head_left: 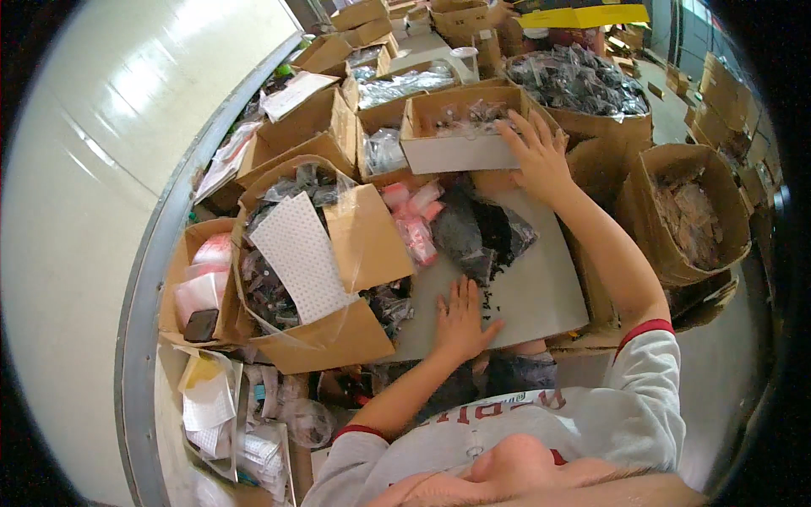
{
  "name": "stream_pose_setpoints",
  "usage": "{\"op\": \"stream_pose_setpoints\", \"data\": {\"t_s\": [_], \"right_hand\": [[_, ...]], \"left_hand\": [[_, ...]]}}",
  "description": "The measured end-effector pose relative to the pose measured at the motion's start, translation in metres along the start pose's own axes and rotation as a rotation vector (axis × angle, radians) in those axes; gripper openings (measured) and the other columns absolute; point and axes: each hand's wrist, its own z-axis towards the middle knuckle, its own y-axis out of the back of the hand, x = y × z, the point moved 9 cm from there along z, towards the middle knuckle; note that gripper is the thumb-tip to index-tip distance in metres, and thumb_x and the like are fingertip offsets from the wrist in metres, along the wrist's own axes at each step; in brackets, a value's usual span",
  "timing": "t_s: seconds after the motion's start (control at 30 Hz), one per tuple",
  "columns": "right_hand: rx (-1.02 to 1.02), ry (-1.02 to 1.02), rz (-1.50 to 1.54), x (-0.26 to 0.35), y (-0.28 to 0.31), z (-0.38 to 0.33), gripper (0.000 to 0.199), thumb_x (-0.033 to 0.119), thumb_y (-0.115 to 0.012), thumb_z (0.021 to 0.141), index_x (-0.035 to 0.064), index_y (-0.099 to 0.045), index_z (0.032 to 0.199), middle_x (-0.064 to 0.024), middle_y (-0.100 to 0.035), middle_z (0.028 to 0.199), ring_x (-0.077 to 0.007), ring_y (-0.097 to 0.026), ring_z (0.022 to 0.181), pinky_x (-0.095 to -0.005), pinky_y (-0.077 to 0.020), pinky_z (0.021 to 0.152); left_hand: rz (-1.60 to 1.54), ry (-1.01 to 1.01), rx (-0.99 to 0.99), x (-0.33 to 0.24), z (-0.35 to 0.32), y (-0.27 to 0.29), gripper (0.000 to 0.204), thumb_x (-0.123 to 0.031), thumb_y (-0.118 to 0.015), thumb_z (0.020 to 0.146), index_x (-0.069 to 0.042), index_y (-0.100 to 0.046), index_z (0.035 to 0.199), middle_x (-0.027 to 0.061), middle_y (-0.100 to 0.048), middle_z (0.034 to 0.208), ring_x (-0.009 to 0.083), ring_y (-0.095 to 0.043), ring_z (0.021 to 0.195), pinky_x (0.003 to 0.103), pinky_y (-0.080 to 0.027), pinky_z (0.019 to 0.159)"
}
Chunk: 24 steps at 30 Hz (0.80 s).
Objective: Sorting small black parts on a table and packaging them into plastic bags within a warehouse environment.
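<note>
My left hand (463, 325) lies open on a grey board (541, 296), fingers spread and pointing away from me. Just beyond its fingertips, small black pieces (487, 302) are scattered in a line. They trail from a clear plastic bag (467, 224) of black pieces, with a loose-looking black heap (507, 228) at its right. Farther off, my right hand (541, 156) has its fingers stretched out over the front right corner of a shallow cardboard box (456, 154). Small clear bags (469, 118) lie inside that box. Pink-and-clear plastic bags (412, 221) sit left of the black pieces.
At left, a large carton (363, 232) holds black bagged items under a dotted white sheet (302, 258). A phone-like dark object (201, 325) rests in a smaller carton. Cartons (688, 253) stand at right; a big one (583, 122) full of dark bags stands behind.
</note>
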Motion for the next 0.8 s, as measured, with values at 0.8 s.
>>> {"op": "stream_pose_setpoints", "data": {"t_s": [0.8], "right_hand": [[0.721,0.252,0.366,0.033,-0.096,-0.128,0.033,0.016,-0.064,0.078,0.0123,-0.058,0.11,-0.0094,-0.047,0.129,-0.03,-0.058,0.103,-0.0415,-0.0517,0.082]], "left_hand": [[-0.203,-0.438,-0.484,-0.027,0.04,0.091,0.057,-0.021,-0.066,0.08,-0.004,-0.046,0.13,0.0174,-0.041,0.137,0.0355,-0.055,0.104,0.042,-0.048,0.087]]}}
